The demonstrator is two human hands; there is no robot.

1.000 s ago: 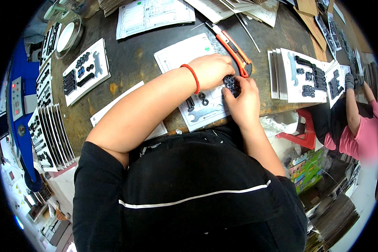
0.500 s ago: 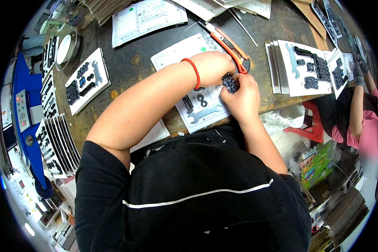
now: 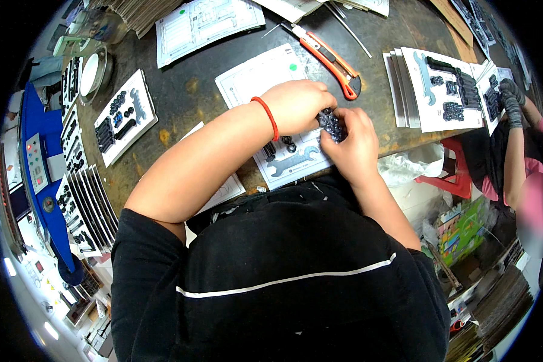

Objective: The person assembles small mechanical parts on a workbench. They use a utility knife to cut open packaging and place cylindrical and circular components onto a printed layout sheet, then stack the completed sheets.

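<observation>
In front of me a printed card (image 3: 238, 77) lies on the table, with a grey wrench outline (image 3: 292, 161) and small black parts (image 3: 288, 143) along its near side. My left hand (image 3: 298, 107), a red cord round its wrist, reaches over the card with bent fingers at the far left edge of a cluster of small dark shiny parts (image 3: 332, 125). They look like nuts. My right hand (image 3: 357, 143) is closed around the cluster's right side, its thumb toward me. The left fingertips are partly hidden, so their hold is unclear.
An orange utility knife (image 3: 332, 60) lies just beyond my hands. Filled cards stand at left (image 3: 127, 117) and in a stack at right (image 3: 443, 90). A co-worker's gloved hand (image 3: 513, 102) is at the far right card. A red stool (image 3: 455, 175) stands below the table edge.
My hands have parted slightly, and more of the dark cluster shows between them. My left hand has shifted a little left. The co-worker's gloved hands have moved toward the right-hand cards.
</observation>
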